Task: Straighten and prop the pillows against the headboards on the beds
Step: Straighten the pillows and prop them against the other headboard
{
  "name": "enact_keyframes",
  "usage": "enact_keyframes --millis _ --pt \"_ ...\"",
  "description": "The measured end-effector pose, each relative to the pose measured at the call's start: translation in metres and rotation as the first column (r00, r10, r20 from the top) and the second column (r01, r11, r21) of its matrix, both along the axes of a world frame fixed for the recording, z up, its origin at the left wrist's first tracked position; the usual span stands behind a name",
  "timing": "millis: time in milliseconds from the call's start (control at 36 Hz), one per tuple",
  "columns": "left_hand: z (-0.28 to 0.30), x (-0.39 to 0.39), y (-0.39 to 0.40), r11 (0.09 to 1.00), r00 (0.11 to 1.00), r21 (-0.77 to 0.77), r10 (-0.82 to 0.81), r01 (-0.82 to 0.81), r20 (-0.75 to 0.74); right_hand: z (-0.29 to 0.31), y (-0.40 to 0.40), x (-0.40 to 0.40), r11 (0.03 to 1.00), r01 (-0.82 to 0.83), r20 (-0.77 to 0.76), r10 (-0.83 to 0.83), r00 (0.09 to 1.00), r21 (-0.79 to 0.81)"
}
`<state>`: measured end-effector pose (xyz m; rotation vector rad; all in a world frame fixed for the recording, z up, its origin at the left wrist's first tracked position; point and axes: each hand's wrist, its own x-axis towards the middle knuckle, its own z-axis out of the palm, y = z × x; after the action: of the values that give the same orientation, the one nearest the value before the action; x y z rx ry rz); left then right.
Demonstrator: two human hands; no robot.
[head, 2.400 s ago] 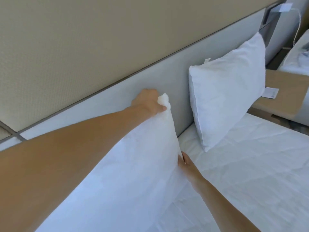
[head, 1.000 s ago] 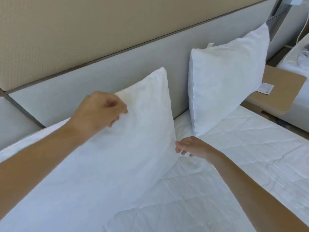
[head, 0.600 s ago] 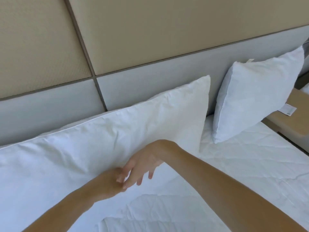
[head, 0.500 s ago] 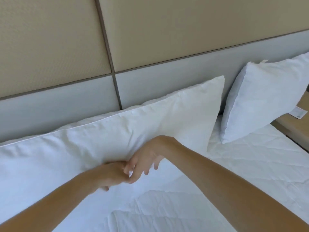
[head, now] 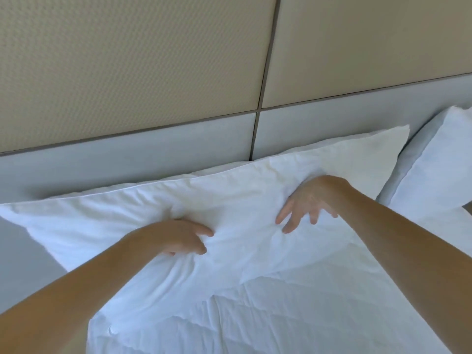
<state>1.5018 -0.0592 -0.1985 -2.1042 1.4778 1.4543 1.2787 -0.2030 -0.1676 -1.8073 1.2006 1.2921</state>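
Observation:
A long white pillow (head: 229,198) leans lengthwise against the grey lower panel of the headboard (head: 127,159). My left hand (head: 178,236) rests on its front face left of the middle, fingers curled and pressing into the fabric. My right hand (head: 309,203) lies on the pillow further right, fingers spread and pointing down. Neither hand holds anything. A second white pillow (head: 434,169) stands propped against the headboard at the right edge, partly cut off by the frame.
Beige padded wall panels (head: 132,60) rise above the grey strip. The white quilted mattress cover (head: 281,323) fills the foreground. A grey gap (head: 23,259) lies left of the pillow.
Both hands let go of the pillow's corner and edge, met at the middle of its face, then moved apart across it. The view swung left, so the second pillow slid to the right edge.

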Motion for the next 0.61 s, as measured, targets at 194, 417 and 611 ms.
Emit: enact_keyframes --millis 194,417,611 --pt "-0.053 -0.031 0.034 0.922 0.898 0.355 0.278 -0.151 -0.34 -0.063 0.061 0.047 0.943 0.014 0.109 -0.053 0.993 0.332" --pt "-0.116 -0.001 0.043 0.856 0.929 0.463 0.333 -0.228 -0.158 -0.137 0.09 0.086 0.979 -0.176 0.222 0.15 0.964 0.103" --pt "-0.112 0.075 0.06 0.831 0.967 0.525 0.247 -0.183 -0.054 -0.139 0.028 0.017 0.994 -0.053 -0.014 0.055 0.998 0.099"
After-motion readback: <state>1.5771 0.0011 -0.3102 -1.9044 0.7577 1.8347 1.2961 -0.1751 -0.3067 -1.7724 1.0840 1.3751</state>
